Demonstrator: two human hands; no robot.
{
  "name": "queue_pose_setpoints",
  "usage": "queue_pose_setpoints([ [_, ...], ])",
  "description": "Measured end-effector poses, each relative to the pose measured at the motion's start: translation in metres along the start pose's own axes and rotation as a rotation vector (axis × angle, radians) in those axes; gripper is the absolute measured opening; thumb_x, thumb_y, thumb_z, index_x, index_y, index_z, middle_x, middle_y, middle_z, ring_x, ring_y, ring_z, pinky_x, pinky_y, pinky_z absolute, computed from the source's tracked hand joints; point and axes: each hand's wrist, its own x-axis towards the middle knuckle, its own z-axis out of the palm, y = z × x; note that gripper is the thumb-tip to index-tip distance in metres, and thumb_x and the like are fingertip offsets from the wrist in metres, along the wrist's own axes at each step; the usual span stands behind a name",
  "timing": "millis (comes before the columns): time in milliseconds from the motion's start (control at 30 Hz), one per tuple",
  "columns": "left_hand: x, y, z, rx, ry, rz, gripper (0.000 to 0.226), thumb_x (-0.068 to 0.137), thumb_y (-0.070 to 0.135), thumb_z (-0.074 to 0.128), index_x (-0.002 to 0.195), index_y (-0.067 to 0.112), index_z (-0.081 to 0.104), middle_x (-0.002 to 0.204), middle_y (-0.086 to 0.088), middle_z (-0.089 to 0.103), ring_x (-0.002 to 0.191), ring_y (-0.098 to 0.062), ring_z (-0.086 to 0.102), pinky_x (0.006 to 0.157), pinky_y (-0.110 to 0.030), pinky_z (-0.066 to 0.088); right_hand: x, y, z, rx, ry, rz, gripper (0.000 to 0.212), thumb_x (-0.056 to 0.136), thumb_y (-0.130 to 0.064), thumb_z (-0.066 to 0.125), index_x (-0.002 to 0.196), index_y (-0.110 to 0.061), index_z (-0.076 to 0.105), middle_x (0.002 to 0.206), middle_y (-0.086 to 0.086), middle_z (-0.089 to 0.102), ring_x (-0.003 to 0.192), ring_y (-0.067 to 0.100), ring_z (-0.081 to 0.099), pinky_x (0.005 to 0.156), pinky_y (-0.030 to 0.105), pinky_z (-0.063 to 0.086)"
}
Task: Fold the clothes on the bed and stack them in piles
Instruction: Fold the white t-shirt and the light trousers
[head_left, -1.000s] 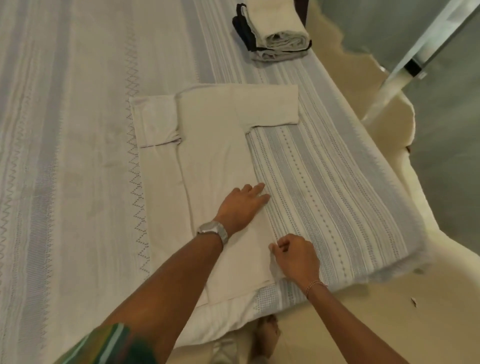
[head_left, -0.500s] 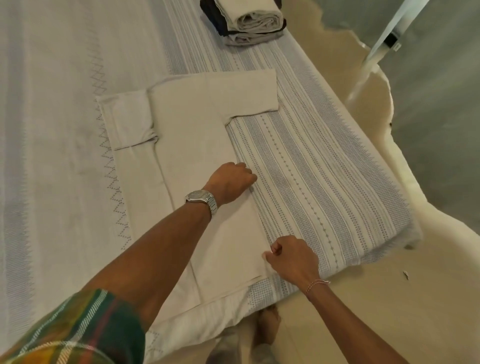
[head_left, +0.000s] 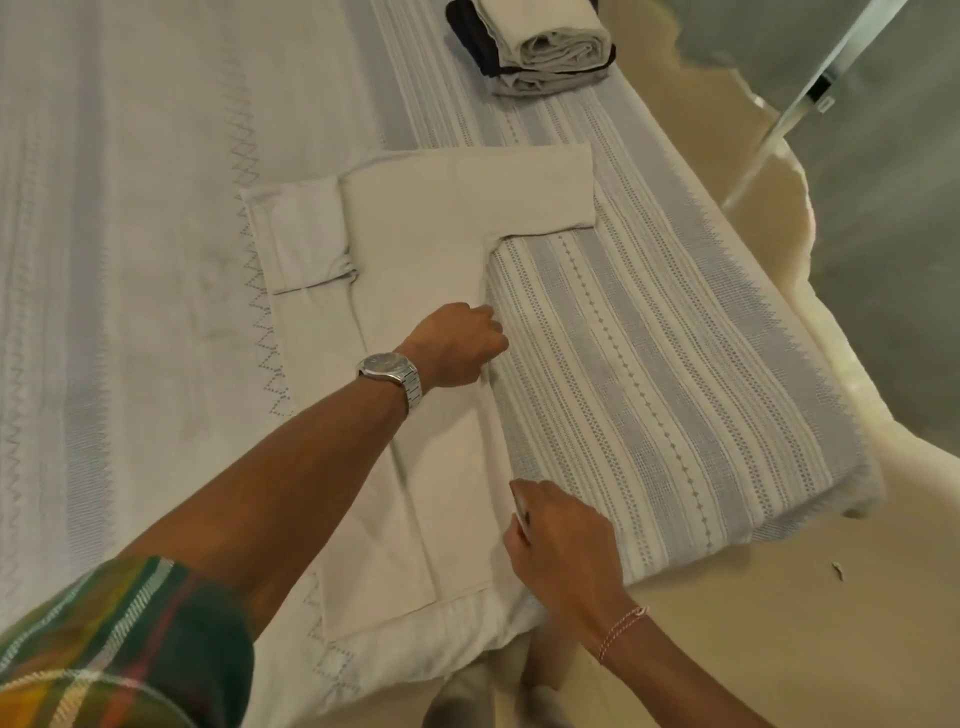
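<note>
A person's right hand (head_left: 563, 551), a thin red-and-white thread bracelet (head_left: 623, 626) at its wrist, pinches the near right edge of a cream cotton short-sleeved shirt (head_left: 436, 270) between curled fingers and thumb at the foot of a bed covered in a white woven bedspread with grey-blue stripes and zigzag bands (head_left: 675, 374). Half a second earlier that hand sat lower on the hem; it has since lifted slightly along the edge. The left hand (head_left: 457, 345), with one silver metal wristwatch (head_left: 392, 371) above it, has curled from flat, spread fingers into a closed grip on the shirt's right edge at mid-length. One plaid sleeve in green, yellow and red (head_left: 104, 644) covers the left upper arm. The single shirt lies flat near the bed's right side, its left side already folded inward with that sleeve tucked over, its right sleeve spread out sideways across the stripes. Farther up the bed sits one stack of folded clothes in cream, grey and dark navy cloth (head_left: 545, 52), well apart from the shirt. Beige floor tiles (head_left: 779, 649) run alongside.
</note>
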Motion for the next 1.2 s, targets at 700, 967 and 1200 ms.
queue_pose_setpoints([
  [700,-0.088,-0.033,0.073,0.104,-0.018,-0.041,0.021,0.095,0.011,0.054,0.112,0.020,0.060,0.109,0.002,0.060,0.106,-0.020,0.054,0.083,-0.033,0.042,0.009,-0.069,0.070,-0.284,-0.273,-0.320,0.072,0.046,-0.030,0.094,0.113,-0.010,0.077,0.066,-0.004,0.064,0.047,0.011,0.057,0.045,0.025,0.047],
  [967,-0.098,-0.018,0.075,-0.244,-0.016,-0.115,0.022,0.086,0.032,0.055,0.092,0.014,0.067,0.094,0.000,0.063,0.093,-0.022,0.054,0.077,-0.035,0.044,0.029,-0.062,0.041,0.076,-0.459,-0.080,0.051,0.089,-0.074,0.049,0.106,-0.031,0.070,0.094,-0.012,0.065,0.086,0.009,0.061,0.075,0.029,0.048],
  [1200,-0.107,0.016,0.082,-0.471,-0.015,-0.230,0.021,0.088,0.030,0.057,0.088,0.010,0.066,0.090,-0.003,0.065,0.084,-0.025,0.058,0.069,-0.034,0.046,0.032,-0.017,0.037,0.182,-0.372,0.370,0.046,0.077,-0.063,0.077,0.096,-0.027,0.057,0.085,-0.012,0.065,0.077,0.008,0.063,0.075,0.035,0.056],
])
